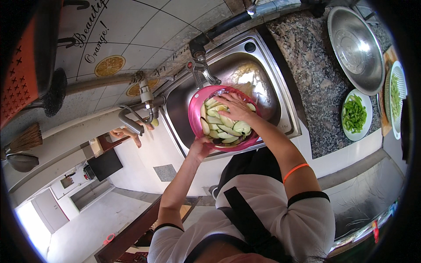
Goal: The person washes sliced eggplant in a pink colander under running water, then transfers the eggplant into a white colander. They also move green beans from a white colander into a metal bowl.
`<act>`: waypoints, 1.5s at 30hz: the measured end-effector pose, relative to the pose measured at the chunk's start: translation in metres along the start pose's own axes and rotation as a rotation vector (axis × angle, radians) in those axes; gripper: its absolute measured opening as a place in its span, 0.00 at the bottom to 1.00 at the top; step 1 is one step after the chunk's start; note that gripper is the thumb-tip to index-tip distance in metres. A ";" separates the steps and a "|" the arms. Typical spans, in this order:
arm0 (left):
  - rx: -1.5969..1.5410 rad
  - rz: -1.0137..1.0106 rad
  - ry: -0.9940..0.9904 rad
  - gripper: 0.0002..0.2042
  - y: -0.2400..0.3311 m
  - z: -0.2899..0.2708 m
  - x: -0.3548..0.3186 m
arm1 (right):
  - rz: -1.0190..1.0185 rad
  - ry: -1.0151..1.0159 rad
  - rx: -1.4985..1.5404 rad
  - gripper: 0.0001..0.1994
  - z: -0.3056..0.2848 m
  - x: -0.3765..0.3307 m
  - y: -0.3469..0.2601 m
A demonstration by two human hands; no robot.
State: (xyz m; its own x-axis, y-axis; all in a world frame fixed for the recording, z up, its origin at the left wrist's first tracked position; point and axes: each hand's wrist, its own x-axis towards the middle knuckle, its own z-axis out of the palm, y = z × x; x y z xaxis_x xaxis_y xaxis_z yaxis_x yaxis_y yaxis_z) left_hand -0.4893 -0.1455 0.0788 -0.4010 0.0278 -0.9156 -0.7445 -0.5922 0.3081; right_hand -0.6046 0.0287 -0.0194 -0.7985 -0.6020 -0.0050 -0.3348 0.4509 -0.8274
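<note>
A pink basin (193, 115) full of sliced eggplant (228, 130), pale with dark skin edges, rests tilted over the front left part of the steel sink (270, 94). My left hand (201, 148) grips the basin's rim on its near left side; its fingertips are partly hidden. On the slices at the far side of the basin lies my right hand (236, 108), its fingers spread and no slice plainly held. The tap (202, 70) stands just behind, its spout ending close to the basin's far rim.
Right of the sink, the granite counter (302, 57) carries a large steel bowl (356, 48) and a white plate (369, 115) of cut green peppers. A pale green basket (395, 118) stands beyond. Left are a bent pipe (131, 120), a brush (26, 139) and a hanging ladle (24, 162).
</note>
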 end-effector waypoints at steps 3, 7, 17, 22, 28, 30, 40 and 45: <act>0.018 -0.012 -0.054 0.31 0.009 0.015 -0.007 | -0.015 0.028 0.041 0.29 0.001 -0.001 0.004; 0.079 -0.046 0.031 0.32 0.017 0.020 -0.010 | 0.005 0.020 0.053 0.29 0.002 -0.002 0.004; 0.104 -0.082 0.057 0.33 0.027 0.031 -0.012 | 0.070 0.039 0.026 0.28 0.003 -0.006 0.004; 0.086 -0.040 0.025 0.33 0.020 0.015 0.004 | 0.041 0.115 -0.132 0.27 0.000 -0.005 0.003; 0.053 0.025 -0.085 0.33 0.022 0.001 0.001 | -0.023 0.078 -0.076 0.24 -0.066 0.011 -0.010; 0.050 -0.011 -0.068 0.33 0.026 0.002 -0.002 | 0.189 0.176 0.506 0.25 -0.081 0.017 0.012; 0.112 0.015 -0.002 0.34 0.035 0.017 -0.026 | 0.472 -0.021 1.861 0.33 -0.031 0.002 0.058; 0.167 0.007 0.064 0.33 0.037 0.021 -0.038 | 0.511 0.042 1.570 0.31 -0.012 0.006 0.048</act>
State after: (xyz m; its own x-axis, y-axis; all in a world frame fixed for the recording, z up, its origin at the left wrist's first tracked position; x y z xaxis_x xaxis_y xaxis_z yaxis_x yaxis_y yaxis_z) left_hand -0.5126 -0.1518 0.1305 -0.3760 -0.0300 -0.9261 -0.8222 -0.4502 0.3484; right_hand -0.6311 0.0544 -0.0526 -0.6808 -0.5812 -0.4458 0.7306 -0.4962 -0.4690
